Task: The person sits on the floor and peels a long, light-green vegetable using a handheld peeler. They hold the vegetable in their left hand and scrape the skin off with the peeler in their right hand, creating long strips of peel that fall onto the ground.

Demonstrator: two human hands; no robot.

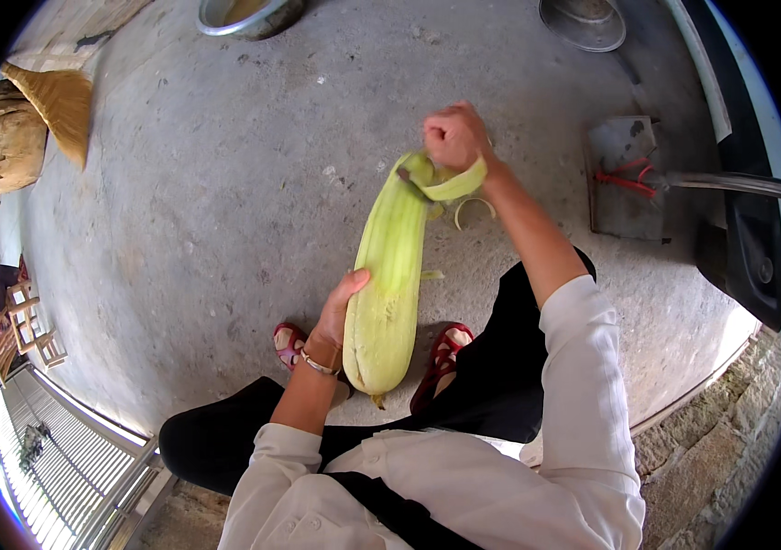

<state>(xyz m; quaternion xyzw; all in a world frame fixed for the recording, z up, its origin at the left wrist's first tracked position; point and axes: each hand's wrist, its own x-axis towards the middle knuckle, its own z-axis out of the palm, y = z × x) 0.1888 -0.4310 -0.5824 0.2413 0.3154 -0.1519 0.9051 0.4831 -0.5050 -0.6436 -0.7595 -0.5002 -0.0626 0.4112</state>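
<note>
As our L hand (pixel 340 307) clasps the pale gourd (pixel 386 293), prob. to steady it, our R hand (pixel 454 137) curls tight, can't tell on what, w/ peel strip (pixel 457 186) just below.

The gourd (pixel 381 312) lies lengthwise before the person, over the floor (pixel 225 202), with the left hand (pixel 343 295) along its left side and the right hand (pixel 457 136) by its far end, where a peel strip (pixel 456 186) extends right. Sandals (pixel 447 351) flank its near end. Far left, a broom (pixel 60 105) stands beside a log (pixel 7 147); ahead are a basin (pixel 285 16) and, farther right, a pan (pixel 584 37).
</note>
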